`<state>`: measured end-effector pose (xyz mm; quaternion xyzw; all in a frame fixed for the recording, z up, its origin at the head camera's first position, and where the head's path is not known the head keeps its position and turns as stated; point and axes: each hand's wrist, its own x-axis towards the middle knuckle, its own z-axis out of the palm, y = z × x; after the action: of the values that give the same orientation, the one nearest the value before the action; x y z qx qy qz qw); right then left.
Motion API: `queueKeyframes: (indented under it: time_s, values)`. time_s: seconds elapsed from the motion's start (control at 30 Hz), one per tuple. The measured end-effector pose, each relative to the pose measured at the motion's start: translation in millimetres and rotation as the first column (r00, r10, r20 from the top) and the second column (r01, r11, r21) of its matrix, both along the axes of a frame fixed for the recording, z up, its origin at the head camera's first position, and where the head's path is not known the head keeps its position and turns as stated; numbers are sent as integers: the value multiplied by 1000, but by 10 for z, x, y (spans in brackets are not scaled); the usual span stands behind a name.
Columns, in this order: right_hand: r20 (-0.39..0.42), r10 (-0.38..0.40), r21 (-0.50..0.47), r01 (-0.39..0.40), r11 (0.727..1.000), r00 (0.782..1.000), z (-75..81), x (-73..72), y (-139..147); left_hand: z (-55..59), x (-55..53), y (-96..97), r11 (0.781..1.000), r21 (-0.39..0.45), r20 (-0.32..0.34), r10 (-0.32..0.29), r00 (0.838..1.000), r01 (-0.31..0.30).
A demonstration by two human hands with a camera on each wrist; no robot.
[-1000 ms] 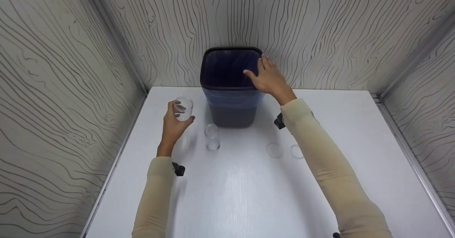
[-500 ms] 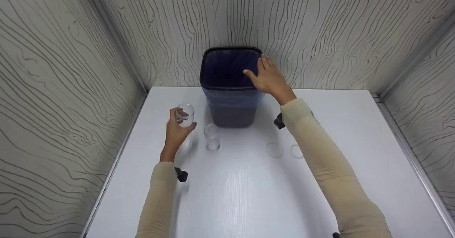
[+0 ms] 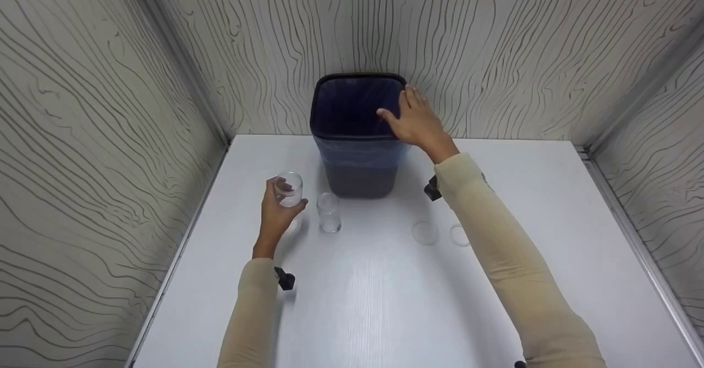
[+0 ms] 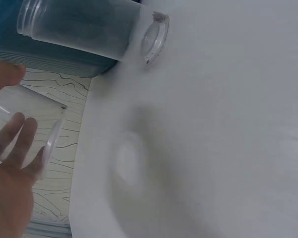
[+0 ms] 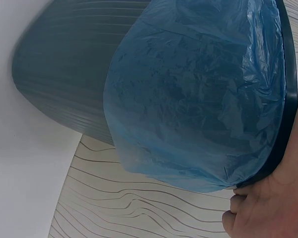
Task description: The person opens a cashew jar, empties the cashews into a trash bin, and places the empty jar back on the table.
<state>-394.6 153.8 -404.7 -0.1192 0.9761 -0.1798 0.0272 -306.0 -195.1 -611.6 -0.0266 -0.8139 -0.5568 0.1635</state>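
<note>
My left hand (image 3: 275,214) grips a clear plastic jar (image 3: 289,191) between thumb and fingers, raised over the table left of the bin. Through its transparent wall the fingers show in the left wrist view, where the jar (image 4: 37,105) tilts. A second clear jar (image 3: 329,214) stands upright on the table, just right of this hand. At the far side is a dark bin (image 3: 360,181) lined with a blue plastic bag (image 5: 188,94). My right hand (image 3: 421,125) rests on the bin's right rim, fingers extended along the outer side and thumb over the opening.
Two clear round pieces, a disc (image 3: 424,233) and a ring (image 3: 459,235), lie on the white table (image 3: 363,302) near the right forearm. Wood-patterned panels (image 3: 495,54) close off the back and both sides, the back one directly behind the bin.
My left hand has come nearer the front of the table and slightly right, bringing the held jar lower beside the standing one. The right hand has stayed on the bin's rim.
</note>
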Motion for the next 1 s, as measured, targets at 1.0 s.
queueKeyframes:
  time_s: [1.0]
  values:
    - [15, -10, -15, 10, 1000, 1000, 13, 22, -5, -302, 124, -30, 999, -23, 136, 45, 990, -42]
